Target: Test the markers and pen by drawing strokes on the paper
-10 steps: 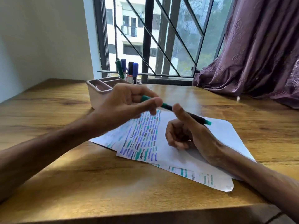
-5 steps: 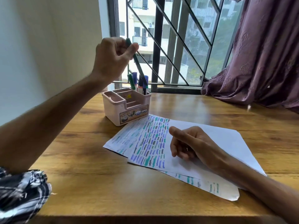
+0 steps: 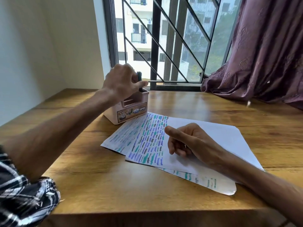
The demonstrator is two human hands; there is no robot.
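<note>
My left hand (image 3: 122, 83) hovers over the pink pen holder (image 3: 129, 112), fingers pinched around a dark green marker (image 3: 139, 79) that stands upright with its lower end inside the holder. Other markers in the holder are hidden behind the hand. My right hand (image 3: 188, 143) rests on the top sheet of paper (image 3: 213, 133), fingers loosely curled, holding nothing. The sheet's left half is covered with rows of short teal, purple and dark strokes. More marked sheets (image 3: 121, 138) lie fanned out beneath it.
The wooden table (image 3: 114, 185) reaches to a barred window (image 3: 164, 46) at the back. A purple curtain (image 3: 262, 54) drapes onto the table at the back right. A white wall stands to the left. My checked sleeve (image 3: 21, 194) shows at the lower left.
My left hand took the green marker from my right hand, lifted it high, then lowered it into the pen holder. My right hand stayed resting on the paper.
</note>
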